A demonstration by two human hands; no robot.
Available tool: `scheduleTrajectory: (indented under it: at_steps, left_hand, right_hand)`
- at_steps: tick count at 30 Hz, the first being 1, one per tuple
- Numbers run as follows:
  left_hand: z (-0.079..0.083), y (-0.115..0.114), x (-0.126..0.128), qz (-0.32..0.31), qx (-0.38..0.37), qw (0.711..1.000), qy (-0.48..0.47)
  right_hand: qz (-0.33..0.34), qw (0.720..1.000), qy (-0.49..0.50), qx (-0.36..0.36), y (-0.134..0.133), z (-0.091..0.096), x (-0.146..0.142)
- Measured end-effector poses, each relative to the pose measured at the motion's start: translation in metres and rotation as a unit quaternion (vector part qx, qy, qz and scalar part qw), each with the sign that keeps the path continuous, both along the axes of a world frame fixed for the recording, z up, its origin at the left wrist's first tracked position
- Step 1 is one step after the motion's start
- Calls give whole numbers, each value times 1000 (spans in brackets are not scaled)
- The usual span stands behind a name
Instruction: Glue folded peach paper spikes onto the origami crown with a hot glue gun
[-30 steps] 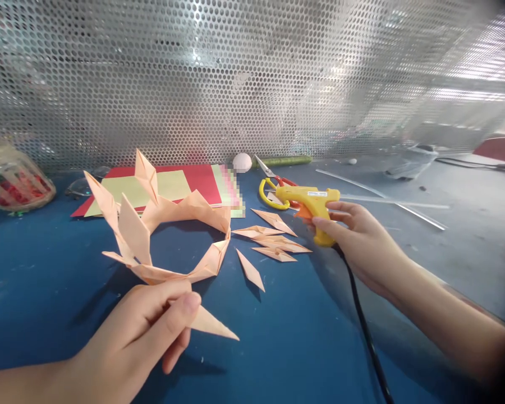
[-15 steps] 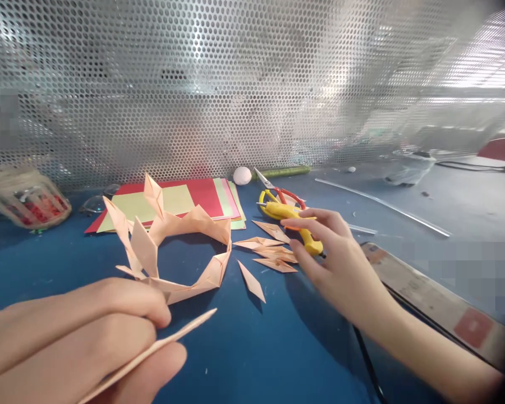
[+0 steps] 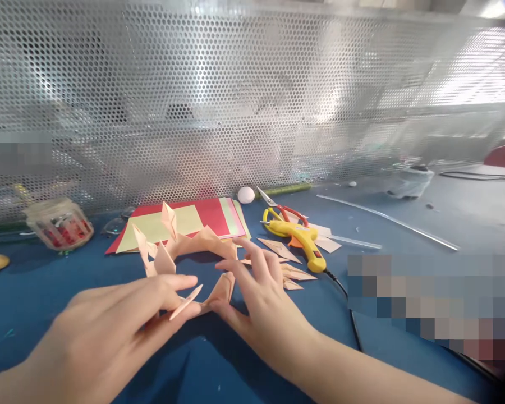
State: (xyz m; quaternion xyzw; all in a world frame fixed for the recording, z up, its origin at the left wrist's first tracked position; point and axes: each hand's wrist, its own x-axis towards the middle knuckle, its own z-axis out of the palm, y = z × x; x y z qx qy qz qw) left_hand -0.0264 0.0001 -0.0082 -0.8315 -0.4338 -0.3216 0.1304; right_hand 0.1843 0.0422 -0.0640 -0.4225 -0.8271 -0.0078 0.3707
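Note:
My left hand pinches a peach folded paper point between thumb and fingers, at the near edge of a peach paper ring that lies on the blue table. My right hand has its fingers spread and curled over the ring's right side, its thumb against a folded segment. Loose peach paper points lie just right of my right hand. A yellow glue gun lies on the table beyond them, apart from both hands.
Coloured paper sheets lie behind the ring. Scissors with yellow and red handles, a white ball and a clear glue stick sit near the perforated metal screen. A jar stands at the left. The glue gun's black cord runs rightward.
My right hand let go of the glue gun, which now lies on the table, and came over to the paper ring. My left hand brought its paper point back to the ring.

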Motion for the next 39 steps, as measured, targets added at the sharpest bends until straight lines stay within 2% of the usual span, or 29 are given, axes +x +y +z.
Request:
scheduleTrajectory:
  at_steps: [5,8,13,21,30,39]
  left_hand:
    - [5,7,7,-22,-33,998,44]
    - [5,13,10,-34,-57,998,-3]
    - [-5,18,12,-22,-150,985,-77]
    - [2,21,20,34,-257,963,-71]
    - [-3,25,15,59,-351,932,-62]
    - [-4,25,15,44,-364,928,-62]
  right_hand:
    - [43,999,22,16,5,-2,-5]
    - [65,997,17,42,4,-4,-4]
    - [90,992,-15,93,5,-6,-4]
    - [96,993,-26,65,5,-10,-4]
    - [106,992,-12,61,6,-9,-3]
    - [107,993,-3,57,5,-9,-3]
